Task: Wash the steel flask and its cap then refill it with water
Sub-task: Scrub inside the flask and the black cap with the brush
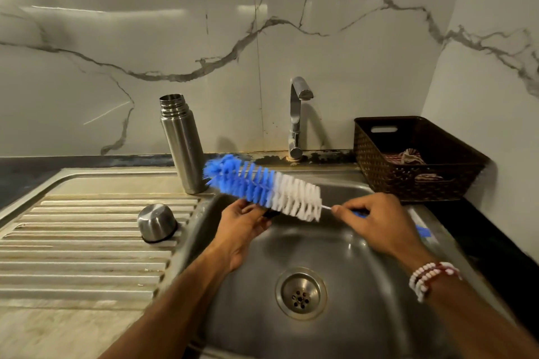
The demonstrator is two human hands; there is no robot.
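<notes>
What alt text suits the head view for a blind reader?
Over a steel sink, the right hand grips a blue-and-white bottle brush by its handle while the left hand is under its bristles. The open steel flask and its cap stand on the drainboard.

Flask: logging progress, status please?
Right hand grips brush by handle; left hand holds small dark item under bristles. Flask open, upright beside sink; cap on drainboard. Nothing blocking.

Both forearms reach forward; left hand [245, 223] cups palm-up, right hand [376, 221] pinches the brush [262, 186] stem.
</notes>
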